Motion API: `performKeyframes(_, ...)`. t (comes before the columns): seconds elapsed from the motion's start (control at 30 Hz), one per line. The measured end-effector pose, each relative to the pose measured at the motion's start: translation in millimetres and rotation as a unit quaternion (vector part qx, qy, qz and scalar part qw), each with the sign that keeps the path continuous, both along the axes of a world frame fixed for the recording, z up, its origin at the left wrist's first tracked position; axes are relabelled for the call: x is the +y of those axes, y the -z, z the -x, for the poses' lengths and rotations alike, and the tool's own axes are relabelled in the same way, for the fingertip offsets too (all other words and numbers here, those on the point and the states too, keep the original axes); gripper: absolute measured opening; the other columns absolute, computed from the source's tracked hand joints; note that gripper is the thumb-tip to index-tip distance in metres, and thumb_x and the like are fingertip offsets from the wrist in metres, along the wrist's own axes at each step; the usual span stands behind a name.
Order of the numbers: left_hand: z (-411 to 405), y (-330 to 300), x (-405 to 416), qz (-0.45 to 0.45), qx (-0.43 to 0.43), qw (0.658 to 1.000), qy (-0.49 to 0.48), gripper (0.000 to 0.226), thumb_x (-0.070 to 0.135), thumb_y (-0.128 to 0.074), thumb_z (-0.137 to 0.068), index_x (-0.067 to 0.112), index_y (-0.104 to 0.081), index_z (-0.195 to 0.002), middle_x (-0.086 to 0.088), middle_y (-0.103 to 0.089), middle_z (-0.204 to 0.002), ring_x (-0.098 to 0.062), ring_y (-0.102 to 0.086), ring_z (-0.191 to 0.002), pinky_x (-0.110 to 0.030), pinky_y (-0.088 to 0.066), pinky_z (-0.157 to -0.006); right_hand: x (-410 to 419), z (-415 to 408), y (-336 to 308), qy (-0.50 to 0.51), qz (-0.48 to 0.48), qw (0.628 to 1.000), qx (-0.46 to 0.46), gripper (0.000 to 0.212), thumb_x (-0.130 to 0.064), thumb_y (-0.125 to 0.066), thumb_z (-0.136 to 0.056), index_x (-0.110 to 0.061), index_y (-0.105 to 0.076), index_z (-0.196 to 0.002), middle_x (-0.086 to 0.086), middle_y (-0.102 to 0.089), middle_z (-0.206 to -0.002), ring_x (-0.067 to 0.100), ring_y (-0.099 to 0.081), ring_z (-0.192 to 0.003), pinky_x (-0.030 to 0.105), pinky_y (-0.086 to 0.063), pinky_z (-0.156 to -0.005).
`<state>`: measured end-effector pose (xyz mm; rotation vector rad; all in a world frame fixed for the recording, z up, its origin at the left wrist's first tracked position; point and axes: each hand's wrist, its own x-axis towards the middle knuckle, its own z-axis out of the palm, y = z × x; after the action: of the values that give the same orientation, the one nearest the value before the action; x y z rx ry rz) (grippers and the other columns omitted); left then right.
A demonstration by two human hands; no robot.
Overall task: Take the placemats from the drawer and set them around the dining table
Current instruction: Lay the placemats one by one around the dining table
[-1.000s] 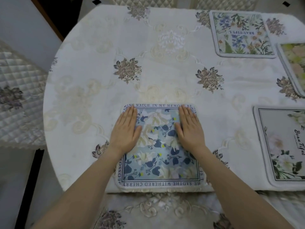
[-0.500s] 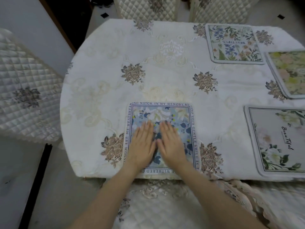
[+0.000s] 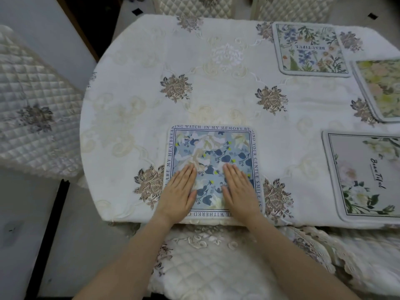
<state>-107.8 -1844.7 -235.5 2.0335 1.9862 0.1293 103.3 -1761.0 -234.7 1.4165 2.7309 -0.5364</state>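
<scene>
- Blue placemat (image 3: 213, 148) lies flat at the near edge of the bench (image 3: 129, 83), under both hands.
- Left hand (image 3: 179, 191) and right hand (image 3: 239, 189) rest palm-down on its near half, fingers straight and together, gripping nothing.
- Beyond the fingertips the mat's far half is uncovered.
- Right of the right hand, well apart: a white floral placemat (image 3: 365, 176); farther off, a yellow-green placemat (image 3: 383, 89) and a wildflower placemat (image 3: 311, 48).

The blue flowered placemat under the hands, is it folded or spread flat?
Spread flat: the blue placemat shows all four lettered borders, with the left hand and right hand pressing it.
</scene>
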Motion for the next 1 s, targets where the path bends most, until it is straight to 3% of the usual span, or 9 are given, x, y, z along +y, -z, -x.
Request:
performKeyframes(0.2, 20, -1, -11, 0.019, 0.018, 1.0, -0.01, 0.06, 0.04, -0.015, -0.102, 0.01, -0.005, -0.152, -0.004, -0.002, -0.16, -0.013, 0.004, -0.147, -0.035, -0.006, -0.119, 11, -29, -1, 0.01, -0.008, 1.0, -0.021, 0.058, -0.04, -0.018, -0.102, -0.019, -0.001, -0.154, -0.005, 0.001, -0.161, 0.007, 0.009, -0.147, 0.026, 0.007, -0.119)
performKeyframes(0.47, 19, -18, -10, 0.052, 0.014, 0.998, -0.013, 0.063, 0.047, -0.004, -0.096, 0.016, 0.001, -0.151, -0.001, 0.002, -0.16, -0.013, 0.005, -0.147, -0.033, -0.003, -0.12, 12, -25, -17, -0.006, 0.017, 0.999, -0.03, 0.06, -0.045, -0.009, -0.098, -0.021, -0.003, -0.153, 0.0, -0.003, -0.16, 0.013, 0.006, -0.147, 0.029, 0.004, -0.12)
performKeyframes(0.57, 16, -42, -2, 0.066, -0.003, 0.997, -0.029, 0.075, 0.052, -0.001, -0.087, 0.017, -0.013, -0.151, 0.0, -0.015, -0.159, -0.016, -0.011, -0.146, -0.035, -0.014, -0.119, 13, -24, -45, 0.003, 0.065, 0.998, 0.013, 0.055, -0.041, -0.02, -0.101, -0.026, -0.012, -0.153, 0.0, -0.012, -0.16, 0.016, -0.005, -0.148, 0.029, -0.004, -0.119)
performKeyframes(0.7, 14, -87, 9, 0.008, -0.022, 0.999, -0.028, 0.074, 0.052, -0.009, -0.084, 0.021, -0.029, -0.148, 0.002, -0.042, -0.146, -0.017, -0.036, -0.133, -0.034, -0.033, -0.109, 6, -22, -90, 0.035, 0.041, 0.997, 0.05, 0.051, -0.039, -0.028, -0.101, -0.026, -0.026, -0.15, -0.005, -0.031, -0.155, 0.018, -0.019, -0.145, 0.032, -0.015, -0.118)
performKeyframes(0.83, 8, -128, 9, -0.048, -0.059, 0.997, -0.026, 0.071, 0.056, -0.019, -0.086, 0.023, -0.034, -0.147, 0.004, -0.047, -0.141, -0.016, -0.04, -0.129, -0.033, -0.035, -0.104, -15, -27, -132, 0.062, -0.022, 0.995, 0.076, 0.064, -0.05, -0.015, -0.094, -0.023, -0.036, -0.147, -0.002, -0.04, -0.15, 0.021, -0.027, -0.143, 0.034, -0.02, -0.116)
performKeyframes(1.0, -7, -167, -14, -0.137, -0.115, 0.984, -0.02, 0.059, 0.051, -0.029, -0.091, 0.021, -0.049, -0.138, 0.004, -0.056, -0.132, -0.016, -0.046, -0.123, -0.035, -0.039, -0.102, -62, -36, -166, 0.143, -0.076, 0.981, 0.109, 0.057, -0.048, -0.024, -0.097, -0.024, -0.036, -0.147, -0.001, -0.043, -0.147, 0.024, -0.026, -0.143, 0.041, -0.029, -0.113)
